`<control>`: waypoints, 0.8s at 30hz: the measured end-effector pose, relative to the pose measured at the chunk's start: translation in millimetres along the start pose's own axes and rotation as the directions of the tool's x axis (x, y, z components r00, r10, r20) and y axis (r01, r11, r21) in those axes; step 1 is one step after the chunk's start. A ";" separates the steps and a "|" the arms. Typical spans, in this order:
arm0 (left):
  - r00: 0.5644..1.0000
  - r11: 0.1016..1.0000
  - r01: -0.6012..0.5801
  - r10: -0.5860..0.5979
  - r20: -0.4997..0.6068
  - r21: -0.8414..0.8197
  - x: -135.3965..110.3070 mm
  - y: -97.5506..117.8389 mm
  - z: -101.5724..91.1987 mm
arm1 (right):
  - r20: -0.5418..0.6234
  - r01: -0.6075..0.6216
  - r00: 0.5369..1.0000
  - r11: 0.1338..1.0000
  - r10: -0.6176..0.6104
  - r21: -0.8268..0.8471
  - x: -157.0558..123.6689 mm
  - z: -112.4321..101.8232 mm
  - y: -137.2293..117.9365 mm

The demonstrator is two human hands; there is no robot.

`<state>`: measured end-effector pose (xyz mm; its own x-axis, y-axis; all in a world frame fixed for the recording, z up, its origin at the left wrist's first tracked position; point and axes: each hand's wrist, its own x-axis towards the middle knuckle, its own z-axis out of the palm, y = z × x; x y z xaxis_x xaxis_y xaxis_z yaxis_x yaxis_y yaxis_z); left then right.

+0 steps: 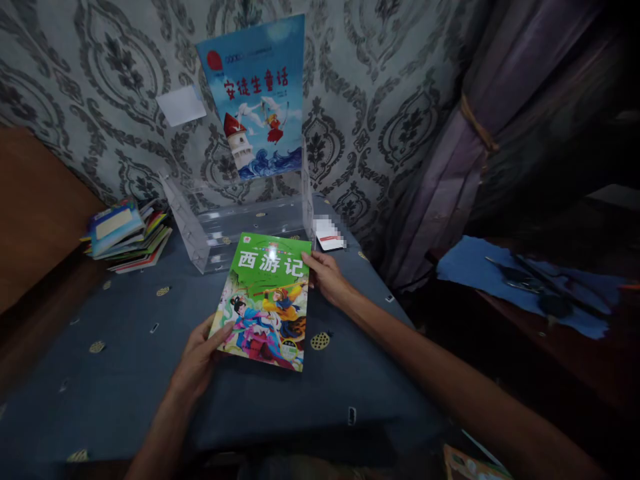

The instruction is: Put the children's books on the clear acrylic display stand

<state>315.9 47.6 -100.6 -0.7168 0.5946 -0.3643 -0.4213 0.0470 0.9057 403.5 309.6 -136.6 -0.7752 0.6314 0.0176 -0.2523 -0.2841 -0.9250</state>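
The left hand (200, 355) and right hand (327, 275) grip a green illustrated book (267, 303) nearer than a clear plastic rack (189, 227); colourful stacked books (131, 233) lie left on blue pineapple-print cloth (127, 353), grey damask-patterned wall (363, 87) far behind.

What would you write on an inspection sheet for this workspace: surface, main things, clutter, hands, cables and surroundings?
Surface: dark cloth with pineapple prints.
Main things: green-topped book, cover showing; clear rack beyond it; blue book upright at the rack.
Clutter: uneven book stack at left; white item, partly pixelated, right of the rack.
Hands: left hand grips the book's lower left edge; right hand, its upper right.
Cables: nothing seen; right side is dark.
Surroundings: patterned backdrop, tied purple curtain.
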 end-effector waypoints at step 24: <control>0.904 -0.046 -0.322 0.283 0.321 0.946 37.5 10.4 -21.0 | 0.095 -0.036 0.989 0.818 0.110 -0.575 13.5 -12.8 26.9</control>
<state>273.0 53.5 -109.4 -0.5884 0.8086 -0.0031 0.7756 0.5655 0.2806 393.7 319.7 -166.2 -0.8497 0.5251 -0.0484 0.1542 0.1597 -0.9750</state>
